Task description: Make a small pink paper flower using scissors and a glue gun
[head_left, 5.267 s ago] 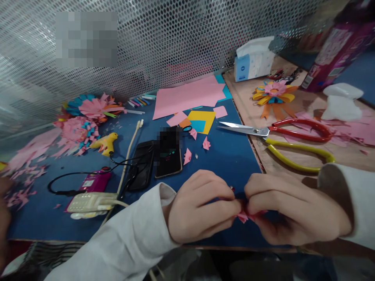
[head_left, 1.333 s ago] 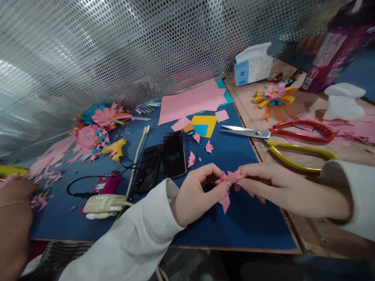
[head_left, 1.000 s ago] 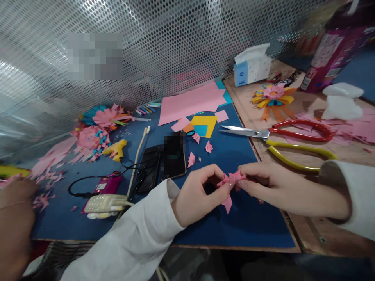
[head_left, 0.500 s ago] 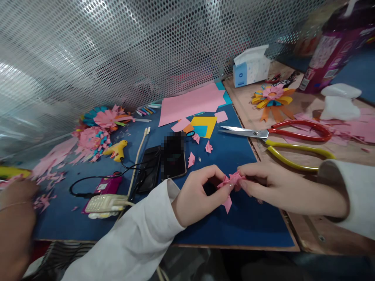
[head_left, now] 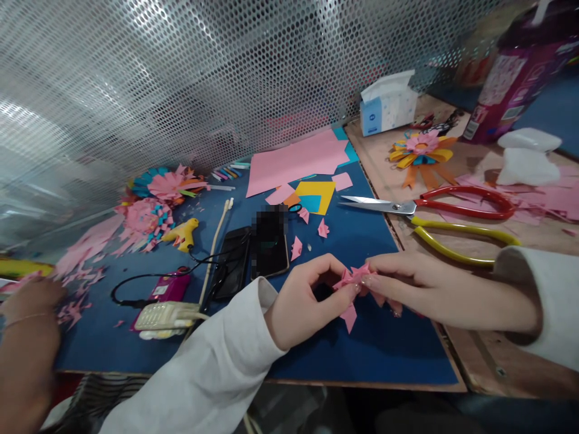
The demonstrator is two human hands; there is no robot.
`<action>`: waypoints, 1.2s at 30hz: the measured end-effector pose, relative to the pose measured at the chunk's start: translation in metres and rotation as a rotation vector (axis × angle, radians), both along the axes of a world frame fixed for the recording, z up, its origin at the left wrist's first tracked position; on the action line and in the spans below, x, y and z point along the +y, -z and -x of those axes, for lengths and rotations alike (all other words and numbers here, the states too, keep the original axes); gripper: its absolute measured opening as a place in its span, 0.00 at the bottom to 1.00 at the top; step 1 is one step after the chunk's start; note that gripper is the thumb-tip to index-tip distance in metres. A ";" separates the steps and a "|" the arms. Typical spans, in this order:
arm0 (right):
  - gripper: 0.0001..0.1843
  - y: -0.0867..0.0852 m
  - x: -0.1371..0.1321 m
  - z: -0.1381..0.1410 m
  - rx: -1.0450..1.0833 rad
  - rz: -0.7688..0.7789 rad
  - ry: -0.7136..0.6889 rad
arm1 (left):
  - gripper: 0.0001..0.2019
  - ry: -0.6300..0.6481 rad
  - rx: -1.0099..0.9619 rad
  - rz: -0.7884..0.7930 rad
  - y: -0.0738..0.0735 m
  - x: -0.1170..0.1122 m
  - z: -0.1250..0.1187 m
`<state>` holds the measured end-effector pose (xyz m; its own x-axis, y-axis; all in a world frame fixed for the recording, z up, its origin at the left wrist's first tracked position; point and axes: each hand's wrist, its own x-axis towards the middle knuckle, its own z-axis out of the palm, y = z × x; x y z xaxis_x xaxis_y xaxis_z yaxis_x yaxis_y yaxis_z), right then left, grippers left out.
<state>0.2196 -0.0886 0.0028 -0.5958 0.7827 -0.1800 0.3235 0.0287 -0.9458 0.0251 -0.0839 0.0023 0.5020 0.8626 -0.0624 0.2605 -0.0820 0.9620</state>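
Observation:
Between my two hands is a folded pink paper piece (head_left: 348, 316) with pointed tips, low over the blue mat. My left hand (head_left: 312, 301) pinches it from the left, thumb in front. From the right, the fingertips of my right hand (head_left: 420, 292) press on the same paper; some of its fingers are hidden behind. Just beyond my hands lie small cut pink paper pieces (head_left: 322, 228). Scissors (head_left: 393, 206) with one red and one yellow handle rest above my right hand, blades pointing left. A black phone (head_left: 270, 253) lies above my left wrist.
Pink sheets (head_left: 294, 163) lie by the perforated metal panel (head_left: 271, 72). A yellow glue gun (head_left: 183, 234), its cable and a power strip (head_left: 165, 319) are at left. Paper flowers (head_left: 145, 217) stand beyond. Another person's hand (head_left: 34, 304) is at far left. A tissue pack (head_left: 389, 105) stands back right.
My right fingertips have shifted slightly on the pink paper, and its lower tip has turned a little. The whole view has moved slightly. The other person's hand has shifted a little.

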 end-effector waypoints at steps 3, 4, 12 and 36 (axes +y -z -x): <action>0.19 0.003 0.004 -0.002 0.024 0.061 -0.035 | 0.07 0.007 0.004 -0.037 0.000 0.000 0.000; 0.20 0.004 0.006 -0.003 0.033 0.094 -0.051 | 0.07 0.011 0.006 -0.045 0.000 0.000 0.000; 0.21 0.011 0.010 -0.006 0.073 0.162 -0.077 | 0.08 0.022 0.008 -0.072 0.002 0.000 0.000; 0.24 0.012 0.002 0.001 -0.049 0.049 0.057 | 0.02 -0.121 0.131 -0.661 0.002 0.002 0.001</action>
